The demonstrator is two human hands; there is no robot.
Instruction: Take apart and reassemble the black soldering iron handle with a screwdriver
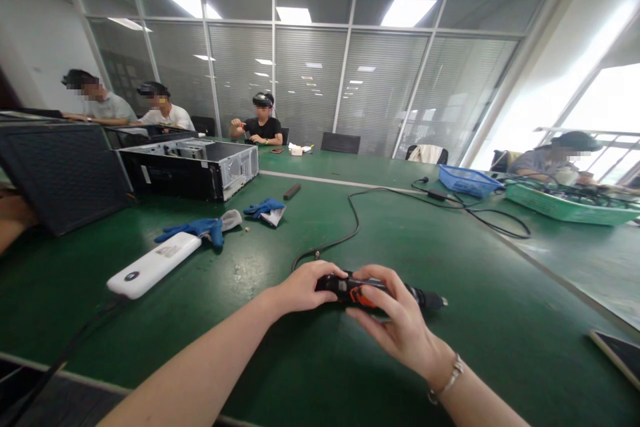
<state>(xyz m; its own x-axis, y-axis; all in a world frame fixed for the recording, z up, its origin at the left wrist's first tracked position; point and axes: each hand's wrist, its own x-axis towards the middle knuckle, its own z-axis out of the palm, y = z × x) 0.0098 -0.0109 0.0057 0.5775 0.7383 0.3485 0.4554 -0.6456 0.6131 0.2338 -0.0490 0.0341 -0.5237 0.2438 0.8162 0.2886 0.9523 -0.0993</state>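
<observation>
A black electric screwdriver (342, 286) with an orange patch lies sideways low over the green table (240, 340), its bit end pointing right. My left hand (303, 288) grips the rear end near the cord, thumb and fingers on opposite sides. Around the middle of the body curves my right hand (407, 327), with fingers on top and the thumb at the near side. A dark cord (357, 213) runs from behind my left hand toward the back right. The right palm side and part of the screwdriver are hidden by my fingers.
Left of my arms lie a white power bank (155, 265) with a cable and blue work gloves (213, 232). Behind are a dark bar (292, 191) and an open computer case (175, 170). Blue (470, 183) and green baskets (565, 205) stand right. Several people sit around.
</observation>
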